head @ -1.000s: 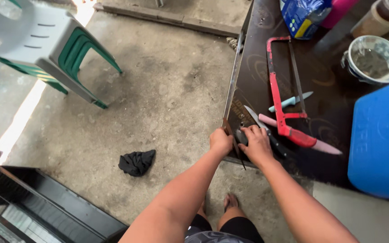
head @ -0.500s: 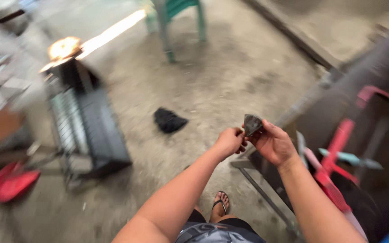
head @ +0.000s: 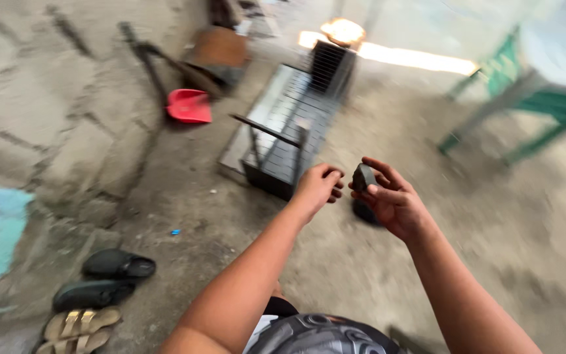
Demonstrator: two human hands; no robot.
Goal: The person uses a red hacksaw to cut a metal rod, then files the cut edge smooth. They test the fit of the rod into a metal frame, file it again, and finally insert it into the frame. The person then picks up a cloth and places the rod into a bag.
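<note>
My right hand (head: 393, 200) holds a small dark block-shaped object (head: 363, 177) between thumb and fingers, at chest height over the concrete floor. My left hand (head: 318, 185) is just to its left, fingers curled into a loose fist; nothing shows in it, and it stays a little apart from the dark object. The picture is blurred by motion, so the object's exact kind is hard to tell.
A black metal wire cage or rack (head: 289, 124) lies on the floor ahead. A red dustpan (head: 189, 105) with a long handle lies to the left. Dark and tan sandals (head: 96, 295) sit at lower left. A green and white plastic chair (head: 545, 85) stands at upper right.
My view has swung left, away from the dark table with the red saw, toward the floor and cage. Both hands came off the table; the right one carries the small dark object.
</note>
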